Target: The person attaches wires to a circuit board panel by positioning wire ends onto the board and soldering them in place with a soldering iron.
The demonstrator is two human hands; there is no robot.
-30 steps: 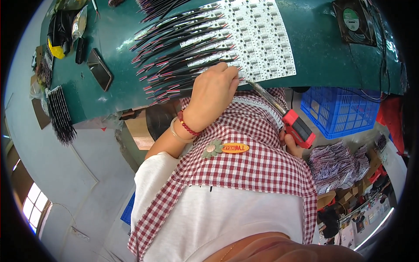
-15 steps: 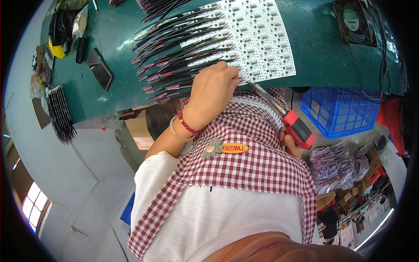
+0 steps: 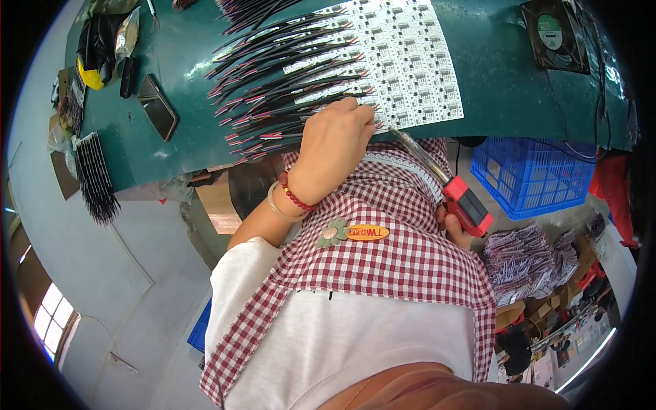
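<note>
A white panel of small circuit boards (image 3: 417, 65) lies on the green table. Rows of black cables (image 3: 273, 75) with red and white stripped wire ends stretch leftward from it. My left hand (image 3: 336, 140), bracelets at its wrist, is closed in a pinch at the panel's near edge, on a cable whose end is mostly covered by the fingers. Low on the right, my right hand (image 3: 456, 231) grips a red and black soldering iron (image 3: 467, 205). The iron's metal tip points up and left, close beside my left fingertips. Whether it touches a board, I cannot tell.
Left on the table (image 3: 184, 130) lie a phone (image 3: 158, 108) and a black bundle of cables (image 3: 94, 178) over the edge. A fan (image 3: 555, 34) sits far right. Below the right side are a blue crate (image 3: 533, 174) and stacked wired boards (image 3: 523, 263).
The soldering iron has shifted very slightly right, its tip a little farther from my left fingertips. My left hand keeps its pinch in nearly the same place.
</note>
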